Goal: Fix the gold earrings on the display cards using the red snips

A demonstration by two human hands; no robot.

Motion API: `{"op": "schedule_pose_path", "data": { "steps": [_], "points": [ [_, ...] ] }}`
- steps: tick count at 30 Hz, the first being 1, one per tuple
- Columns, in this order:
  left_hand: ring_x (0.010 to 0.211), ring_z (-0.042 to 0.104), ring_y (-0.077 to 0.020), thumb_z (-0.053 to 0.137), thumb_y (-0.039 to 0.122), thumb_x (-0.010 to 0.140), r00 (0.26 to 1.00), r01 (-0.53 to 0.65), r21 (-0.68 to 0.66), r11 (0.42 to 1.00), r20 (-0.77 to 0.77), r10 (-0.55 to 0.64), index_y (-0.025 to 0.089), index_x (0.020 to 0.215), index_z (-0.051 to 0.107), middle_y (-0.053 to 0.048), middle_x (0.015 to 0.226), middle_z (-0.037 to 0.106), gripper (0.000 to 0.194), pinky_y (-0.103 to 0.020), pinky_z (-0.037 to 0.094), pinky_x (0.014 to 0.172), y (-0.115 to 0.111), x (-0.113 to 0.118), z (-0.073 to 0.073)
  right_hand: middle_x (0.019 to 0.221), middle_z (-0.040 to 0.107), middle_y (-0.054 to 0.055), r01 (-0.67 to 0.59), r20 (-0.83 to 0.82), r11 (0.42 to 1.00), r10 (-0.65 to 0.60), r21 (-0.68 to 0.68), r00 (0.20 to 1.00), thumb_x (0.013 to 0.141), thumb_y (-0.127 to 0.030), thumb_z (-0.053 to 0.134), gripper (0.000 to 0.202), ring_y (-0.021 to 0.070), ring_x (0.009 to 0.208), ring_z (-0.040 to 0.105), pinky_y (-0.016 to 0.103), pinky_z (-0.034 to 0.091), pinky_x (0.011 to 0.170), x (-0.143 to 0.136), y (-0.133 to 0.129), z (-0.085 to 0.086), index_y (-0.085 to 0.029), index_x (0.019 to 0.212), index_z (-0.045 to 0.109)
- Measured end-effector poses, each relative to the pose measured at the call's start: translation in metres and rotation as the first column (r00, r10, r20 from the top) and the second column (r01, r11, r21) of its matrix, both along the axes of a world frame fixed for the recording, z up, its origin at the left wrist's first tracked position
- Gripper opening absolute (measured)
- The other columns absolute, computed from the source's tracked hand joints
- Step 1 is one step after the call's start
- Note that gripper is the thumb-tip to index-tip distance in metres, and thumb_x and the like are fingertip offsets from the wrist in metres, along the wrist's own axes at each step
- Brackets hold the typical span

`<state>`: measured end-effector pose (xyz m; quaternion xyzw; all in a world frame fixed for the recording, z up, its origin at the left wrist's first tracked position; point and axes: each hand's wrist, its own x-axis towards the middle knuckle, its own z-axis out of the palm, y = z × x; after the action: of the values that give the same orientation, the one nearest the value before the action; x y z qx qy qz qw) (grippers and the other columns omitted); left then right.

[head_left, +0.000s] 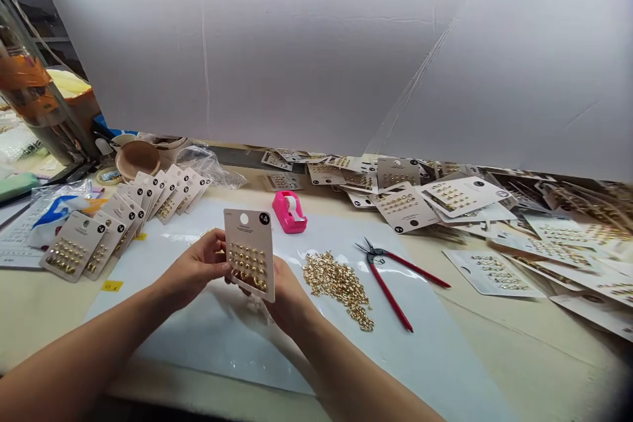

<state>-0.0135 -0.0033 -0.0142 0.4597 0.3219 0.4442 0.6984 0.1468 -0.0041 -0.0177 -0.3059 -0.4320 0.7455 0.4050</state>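
Observation:
A white earring card [249, 252] with rows of gold studs and a black price dot stands upright between my hands, its front facing me. My left hand [206, 257] pinches the card's left edge. Behind its right side is my right hand [284, 287], closed against the card, with most of its fingers hidden. To the right of my hands, a pile of small gold pieces [339, 283] lies on the white sheet [222, 343]. Red-handled pliers [390, 277] rest open beside the pile. A pink tape dispenser [289, 212] sits beyond my hands.
Filled earring cards [74, 244] lean in overlapping rows at the left. Many more cards [405, 208] are heaped along the back and right. A brown bowl [138, 158] and clear plastic bag [212, 168] sit at back left. A tall white board [316, 53] closes off the back.

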Motion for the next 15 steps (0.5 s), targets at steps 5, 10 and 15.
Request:
{"op": "schedule_pose_path", "data": {
  "steps": [5, 10, 15],
  "points": [
    [0.070, 0.057, -0.0135, 0.069, 0.020, 0.073, 1.000, -0.013, 0.063, 0.998, 0.021, 0.011, 0.020, 0.088, 0.055, -0.001, 0.077, 0.063, 0.021, -0.026, 0.042, 0.063, 0.0013, 0.0012, 0.0046, 0.065, 0.058, -0.001, 0.070, -0.052, 0.997, -0.071, -0.014, 0.996, 0.068, -0.033, 0.066, 0.016, 0.0103, 0.056, 0.047, 0.025, 0.035, 0.053, 0.0007, -0.0024, -0.0023, -0.018, 0.072, 0.062],
    [0.073, 0.060, -0.0164, 0.068, 0.020, 0.074, 0.998, -0.046, 0.075, 0.996, -0.032, 0.048, 0.020, 0.091, 0.054, -0.003, 0.083, 0.066, 0.022, -0.029, 0.043, 0.065, 0.0050, 0.0001, 0.0034, 0.074, 0.059, 0.000, 0.111, -0.028, 0.994, -0.112, -0.024, 0.993, 0.069, -0.028, 0.066, 0.014, 0.0103, 0.059, 0.046, 0.024, 0.036, 0.055, 0.0001, -0.0032, -0.0006, -0.019, 0.078, 0.061],
    [0.070, 0.059, -0.0169, 0.065, 0.020, 0.077, 0.999, -0.009, 0.067, 0.998, -0.042, 0.012, 0.020, 0.094, 0.052, -0.003, 0.083, 0.063, 0.022, -0.031, 0.042, 0.064, 0.0055, -0.0033, 0.0003, 0.076, 0.061, 0.001, 0.064, -0.021, 0.997, -0.063, 0.032, 0.998, 0.067, -0.026, 0.069, 0.018, 0.0113, 0.062, 0.046, 0.025, 0.035, 0.055, -0.0021, -0.0012, -0.0022, -0.019, 0.083, 0.065]
  ]
}}
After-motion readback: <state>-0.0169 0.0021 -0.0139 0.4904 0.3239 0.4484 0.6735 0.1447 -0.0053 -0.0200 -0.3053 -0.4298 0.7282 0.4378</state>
